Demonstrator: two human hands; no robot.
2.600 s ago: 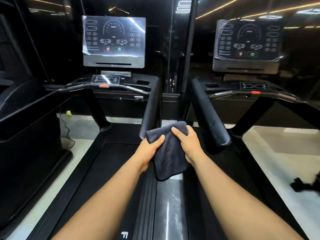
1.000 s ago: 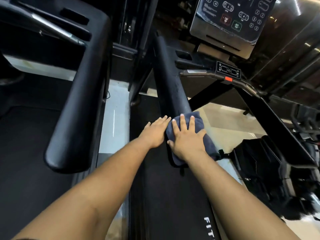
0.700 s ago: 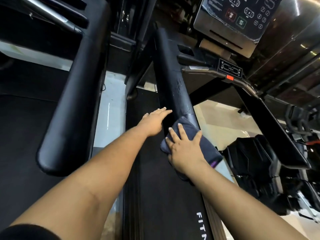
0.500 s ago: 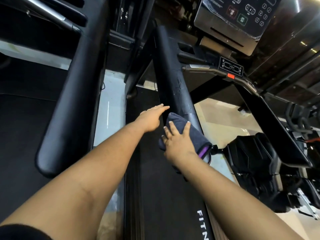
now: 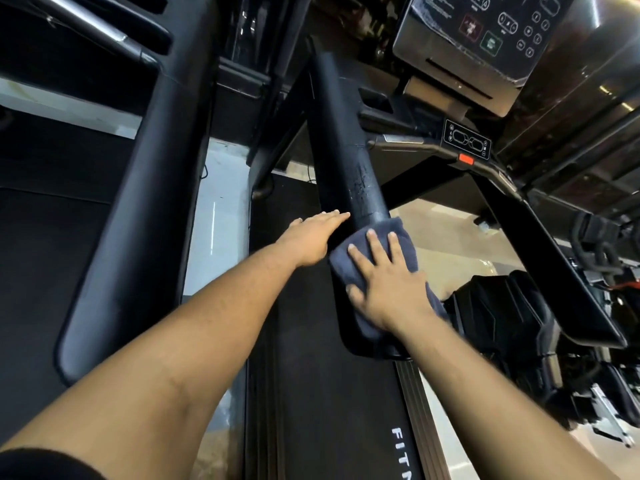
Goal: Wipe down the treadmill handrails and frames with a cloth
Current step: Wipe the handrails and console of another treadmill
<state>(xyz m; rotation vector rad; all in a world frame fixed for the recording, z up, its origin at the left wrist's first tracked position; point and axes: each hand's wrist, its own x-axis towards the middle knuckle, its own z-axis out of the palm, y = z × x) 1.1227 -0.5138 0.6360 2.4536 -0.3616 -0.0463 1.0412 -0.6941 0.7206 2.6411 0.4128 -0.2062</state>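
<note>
The left hand [image 5: 311,239] reaches forward with its fingers [image 5: 329,217] straight and held together, their tips against the left side of the black handrail [image 5: 349,147]. It holds nothing. Whether the palm also touches the rail cannot be told. Far to the left of these fingers runs the thick padded handrail of the neighbouring treadmill [image 5: 138,209], with a strip of pale floor [image 5: 214,216] between the two machines. Below the fingers lies the dark running belt [image 5: 311,341].

Just to the right, the right hand [image 5: 388,282] lies flat on a dark grey cloth [image 5: 398,233], fingers [image 5: 375,245] straight and slightly spread, the thumb out to the left at the cloth's edge. The cloth is draped over the near end of the handrail, wrapping its top and right side, and the hand presses it down there. Beyond the fingertips the bare rail shows scuffed, dull patches.

Up and to the right of the right fingers sits the console [image 5: 485,39] with its button panel, and below it a small control strip with an orange tab [image 5: 465,159]. A shallow recess [image 5: 375,100] beside the rail looks dark; its contents cannot be made out. Right of the cloth, black equipment [image 5: 502,313] stands on the floor.
</note>
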